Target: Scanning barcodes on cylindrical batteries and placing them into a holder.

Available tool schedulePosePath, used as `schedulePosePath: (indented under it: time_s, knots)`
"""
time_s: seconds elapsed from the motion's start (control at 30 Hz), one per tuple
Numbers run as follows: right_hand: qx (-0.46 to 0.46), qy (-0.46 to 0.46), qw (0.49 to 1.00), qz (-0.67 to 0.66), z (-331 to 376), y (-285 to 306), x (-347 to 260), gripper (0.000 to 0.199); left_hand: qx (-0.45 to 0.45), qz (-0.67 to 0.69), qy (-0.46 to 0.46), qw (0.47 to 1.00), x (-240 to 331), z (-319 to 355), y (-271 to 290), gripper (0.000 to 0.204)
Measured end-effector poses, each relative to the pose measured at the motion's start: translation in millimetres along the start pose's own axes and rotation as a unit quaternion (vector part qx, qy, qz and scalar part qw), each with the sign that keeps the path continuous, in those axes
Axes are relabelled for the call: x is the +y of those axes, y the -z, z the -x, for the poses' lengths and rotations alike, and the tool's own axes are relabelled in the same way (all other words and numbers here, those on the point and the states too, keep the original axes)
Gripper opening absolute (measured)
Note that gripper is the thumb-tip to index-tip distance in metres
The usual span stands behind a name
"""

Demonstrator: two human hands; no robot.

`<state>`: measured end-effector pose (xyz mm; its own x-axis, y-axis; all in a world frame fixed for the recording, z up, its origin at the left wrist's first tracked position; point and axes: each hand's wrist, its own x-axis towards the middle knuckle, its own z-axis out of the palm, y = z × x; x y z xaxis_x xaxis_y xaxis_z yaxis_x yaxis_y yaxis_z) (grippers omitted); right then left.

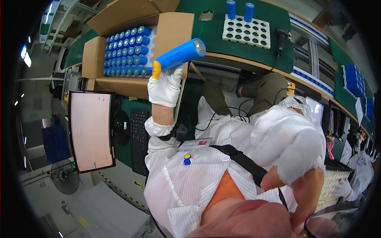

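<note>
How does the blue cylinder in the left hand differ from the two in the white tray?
The held cylinder is tilted; the tray pair stand upright. The left hand grips the held cylinder; the white tray holds the pair, untouched. All are blue and cylindrical.

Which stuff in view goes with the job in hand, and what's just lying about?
Seemingly the job:
held blue cylinder, in gloved left hand
open cardboard box with matching cylinders
white holed tray with two upright cylinders

Likely just about:
keyboard
monitor
fan
</note>
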<state>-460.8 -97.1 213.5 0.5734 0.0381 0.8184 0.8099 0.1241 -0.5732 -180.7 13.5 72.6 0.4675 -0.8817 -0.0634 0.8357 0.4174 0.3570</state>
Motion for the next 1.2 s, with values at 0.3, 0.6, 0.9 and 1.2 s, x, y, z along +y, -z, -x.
schedulePosePath:
  time_s: [0.3, 0.6, 0.9, 1.2]
  knots:
    - [0.109, 0.076, 0.967, 0.218, 57, 66, 30, 0.035, -0.042, 0.078, 0.093, 0.992, -48, -9, -8, 0.046]
    - [0.135, -0.281, 0.889, 0.336, 102, 120, 98, 0.076, 0.016, 0.179, 0.313, 0.933, -103, -35, -1, 0.056]
    - [0.438, -0.265, 0.813, 0.276, 141, 160, 111, 0.037, -0.011, -0.149, 0.368, 0.918, -78, -3, -17, 0.067]
    - [0.505, -0.335, 0.427, 0.671, 188, 348, 152, 0.060, 0.178, -0.883, -0.169, 0.400, 125, -40, 65, 0.037]
